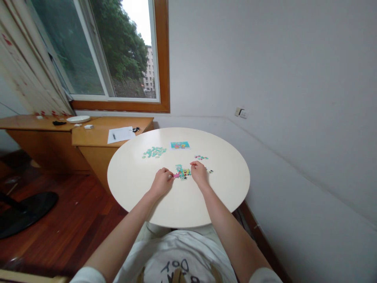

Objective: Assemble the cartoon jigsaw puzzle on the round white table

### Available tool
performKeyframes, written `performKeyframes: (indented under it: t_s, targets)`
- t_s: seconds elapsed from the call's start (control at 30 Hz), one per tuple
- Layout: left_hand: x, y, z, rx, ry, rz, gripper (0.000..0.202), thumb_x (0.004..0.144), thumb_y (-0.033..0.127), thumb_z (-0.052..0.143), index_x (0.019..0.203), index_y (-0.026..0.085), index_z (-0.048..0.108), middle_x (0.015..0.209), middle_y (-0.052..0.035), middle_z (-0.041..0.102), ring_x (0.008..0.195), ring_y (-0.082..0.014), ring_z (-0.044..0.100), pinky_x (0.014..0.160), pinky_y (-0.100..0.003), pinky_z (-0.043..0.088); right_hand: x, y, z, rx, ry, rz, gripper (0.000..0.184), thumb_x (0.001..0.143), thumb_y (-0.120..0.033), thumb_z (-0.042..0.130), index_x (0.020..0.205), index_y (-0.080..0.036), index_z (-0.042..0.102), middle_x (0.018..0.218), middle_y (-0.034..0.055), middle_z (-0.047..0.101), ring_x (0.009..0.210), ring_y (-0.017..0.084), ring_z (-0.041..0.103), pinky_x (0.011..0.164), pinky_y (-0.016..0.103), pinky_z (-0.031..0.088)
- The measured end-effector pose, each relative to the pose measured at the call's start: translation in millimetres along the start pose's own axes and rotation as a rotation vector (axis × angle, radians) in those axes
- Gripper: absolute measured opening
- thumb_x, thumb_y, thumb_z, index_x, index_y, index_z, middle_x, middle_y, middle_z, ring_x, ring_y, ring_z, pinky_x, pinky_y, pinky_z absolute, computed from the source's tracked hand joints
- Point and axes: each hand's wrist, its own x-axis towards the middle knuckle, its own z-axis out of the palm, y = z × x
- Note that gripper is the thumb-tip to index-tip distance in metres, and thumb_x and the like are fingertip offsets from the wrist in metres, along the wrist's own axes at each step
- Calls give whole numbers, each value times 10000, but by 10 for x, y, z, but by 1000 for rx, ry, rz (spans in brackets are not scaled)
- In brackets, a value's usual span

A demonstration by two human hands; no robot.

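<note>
the fingers of the left hand (163, 181) are curled together at the pink edge of the partly joined puzzle (184, 172); whether they pinch this edge or only press on it, i cannot tell. the fingers of the right hand (199, 172) are bent beside the opposite, yellow side, and whether a piece is between them is hidden from me. so the puzzle lies flat between the two sets of fingertips.

just to the right of the right fingers there are a few dark small pieces (211, 171), and a little beyond these fingers lies a small group of pieces (201, 157). ahead of both hands, further than the puzzle, is a picture card (180, 145) in teal, pink and yellow. beyond the left fingers, to the left, the bigger heap of teal pieces (154, 152) is spread on the round table (132, 188).

in my judgement, the joined part could break or bend at its seams if the two hands push unequally. the right wrist could also sweep the dark pieces away, because they are so near to it. and with many teal pieces looking alike, a wrong one could be forced in.
</note>
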Motion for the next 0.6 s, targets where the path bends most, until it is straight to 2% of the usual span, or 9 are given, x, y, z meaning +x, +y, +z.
performKeyframes:
  t_s: [0.23,0.43,0.6]
  targets:
    - [9,-29,19,17,34,-31,223,781,173,498,868,160,704,892,-97,612,829,-205,569,798,-330,456,-17,-1,-33,-121,-33,-22,270,758,-181,423,894,-262,642,840,-10,686,773,160,614,670,246,421]
    - [4,-32,5,43,49,-74,228,780,172,493,861,151,705,897,-104,619,829,-216,577,792,-337,452,29,57,58,-64,-58,-37,277,751,-180,413,884,-258,643,825,-22,687,736,141,612,649,231,421]
    - [4,-30,8,38,66,-85,228,769,146,486,859,157,695,891,-93,617,828,-208,585,794,-327,453,33,40,20,-30,-58,-40,280,758,-177,417,900,-249,647,833,-15,691,757,139,619,678,229,433]
